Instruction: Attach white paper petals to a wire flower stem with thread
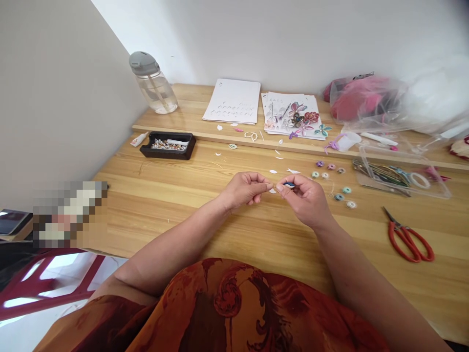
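Your left hand (252,188) has thumb and forefinger pinched together; whatever they grip is too fine to tell. At its three o'clock, your right hand (304,195) is closed on a dark blue bobbin (289,185). From your hands, the black tray (166,153) at ten o'clock contains silvery and golden beads (170,145). The clear plastic box (436,189) at three contains slim metal tools (384,176) and a white ring (412,180).
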`<state>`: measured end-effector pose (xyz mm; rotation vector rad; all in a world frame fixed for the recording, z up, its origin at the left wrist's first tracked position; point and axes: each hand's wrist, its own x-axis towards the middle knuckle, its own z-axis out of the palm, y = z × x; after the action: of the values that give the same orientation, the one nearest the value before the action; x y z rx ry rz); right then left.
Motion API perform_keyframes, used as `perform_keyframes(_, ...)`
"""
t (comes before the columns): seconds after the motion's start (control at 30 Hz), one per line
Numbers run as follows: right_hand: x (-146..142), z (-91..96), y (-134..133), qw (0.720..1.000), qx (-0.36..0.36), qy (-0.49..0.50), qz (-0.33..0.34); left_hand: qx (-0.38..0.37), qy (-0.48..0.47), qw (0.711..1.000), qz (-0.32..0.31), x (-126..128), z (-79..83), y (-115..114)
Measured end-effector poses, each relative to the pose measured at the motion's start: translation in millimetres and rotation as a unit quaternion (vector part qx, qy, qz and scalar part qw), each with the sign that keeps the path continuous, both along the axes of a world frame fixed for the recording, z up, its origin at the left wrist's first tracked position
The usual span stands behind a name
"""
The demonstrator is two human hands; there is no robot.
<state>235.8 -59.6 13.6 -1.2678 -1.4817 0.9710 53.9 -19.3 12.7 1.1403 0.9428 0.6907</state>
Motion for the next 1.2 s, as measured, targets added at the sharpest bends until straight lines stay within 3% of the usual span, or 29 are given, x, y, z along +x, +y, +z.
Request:
perform_keyframes(0.53,3.3,1.1,0.6,0.995,-0.079,0.014,0.051,0.025,-0.011,0.999,-0.043,-4.4,3.8,1.0)
perform_keyframes(0.87,-1.4,4.5,0.4,0.993,-0.089,0.072,0.015,0.02,-0.014,0.999,-0.034,-3.1,2.9,1.0)
perform_keyframes(1.2,-2.0,1.8,-0.5,0.991,-0.108,0.062,0.05,0.099,0.015,0.993,-0.062,-2.6,4.0,-2.6)
